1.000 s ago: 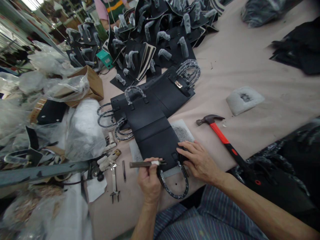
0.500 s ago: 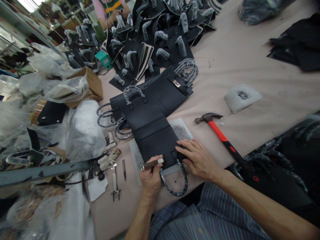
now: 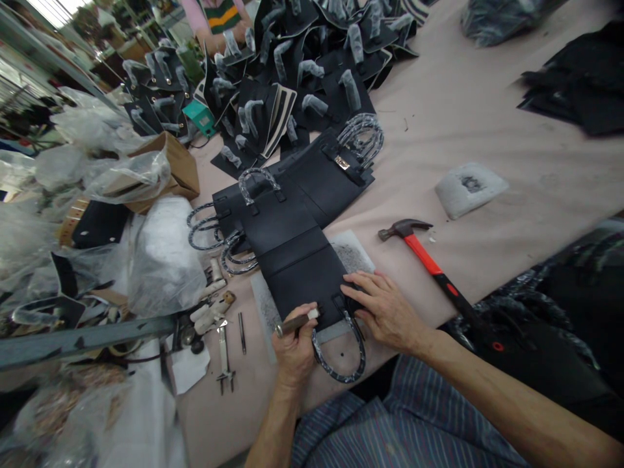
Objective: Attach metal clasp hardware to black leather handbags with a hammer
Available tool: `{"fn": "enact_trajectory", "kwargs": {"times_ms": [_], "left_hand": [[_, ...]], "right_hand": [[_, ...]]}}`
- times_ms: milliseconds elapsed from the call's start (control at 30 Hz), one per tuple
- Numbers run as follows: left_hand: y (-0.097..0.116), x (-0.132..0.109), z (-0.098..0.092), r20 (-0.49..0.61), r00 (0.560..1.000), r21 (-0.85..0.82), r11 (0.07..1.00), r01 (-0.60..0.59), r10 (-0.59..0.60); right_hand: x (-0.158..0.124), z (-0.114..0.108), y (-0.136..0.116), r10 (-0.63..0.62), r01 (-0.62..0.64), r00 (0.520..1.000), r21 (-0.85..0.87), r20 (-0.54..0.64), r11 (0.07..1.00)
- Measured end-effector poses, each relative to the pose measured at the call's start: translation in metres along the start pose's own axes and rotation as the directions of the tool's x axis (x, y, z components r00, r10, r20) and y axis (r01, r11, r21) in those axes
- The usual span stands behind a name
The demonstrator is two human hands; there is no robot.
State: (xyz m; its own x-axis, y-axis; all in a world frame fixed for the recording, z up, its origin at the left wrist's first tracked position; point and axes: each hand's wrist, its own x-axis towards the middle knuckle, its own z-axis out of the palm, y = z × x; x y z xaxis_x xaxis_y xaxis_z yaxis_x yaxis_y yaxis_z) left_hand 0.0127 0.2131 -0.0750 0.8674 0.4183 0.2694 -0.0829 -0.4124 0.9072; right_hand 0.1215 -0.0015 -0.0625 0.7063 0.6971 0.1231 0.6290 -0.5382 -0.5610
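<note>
A black leather bag panel (image 3: pixel 297 260) lies flat in front of me, its plastic-wrapped handle (image 3: pixel 341 364) hanging toward my lap. My left hand (image 3: pixel 294 348) is closed round a thin metal punch tool (image 3: pixel 292 323), whose tip rests at the panel's near edge beside the handle tab. My right hand (image 3: pixel 383 309) lies flat on the panel's near right corner, fingers spread, pressing it down. A grey pad (image 3: pixel 353 250) sits under the panel.
A red-handled hammer (image 3: pixel 429 263) lies right of the panel. More black bags (image 3: pixel 331 175) and wrapped handles pile up behind. Small tools (image 3: pixel 224 354) lie at the left, beside plastic bags and a cardboard box (image 3: pixel 173 166). A grey block (image 3: pixel 468 188) sits at right. Another person (image 3: pixel 217 23) works at the far end.
My left hand has tilted the punch tool from lying level to pointing its tip down at the panel's edge. My right hand has stayed pressed on the panel.
</note>
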Motion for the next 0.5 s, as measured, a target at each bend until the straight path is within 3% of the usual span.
{"fn": "enact_trajectory", "kwargs": {"times_ms": [500], "left_hand": [[-0.0003,0.0023,0.0003,0.063,0.994,0.145,0.985,-0.097,0.088]], "right_hand": [[-0.0003,-0.0001,-0.0008,-0.008,0.008,1.000,-0.003,-0.013,1.000]]}}
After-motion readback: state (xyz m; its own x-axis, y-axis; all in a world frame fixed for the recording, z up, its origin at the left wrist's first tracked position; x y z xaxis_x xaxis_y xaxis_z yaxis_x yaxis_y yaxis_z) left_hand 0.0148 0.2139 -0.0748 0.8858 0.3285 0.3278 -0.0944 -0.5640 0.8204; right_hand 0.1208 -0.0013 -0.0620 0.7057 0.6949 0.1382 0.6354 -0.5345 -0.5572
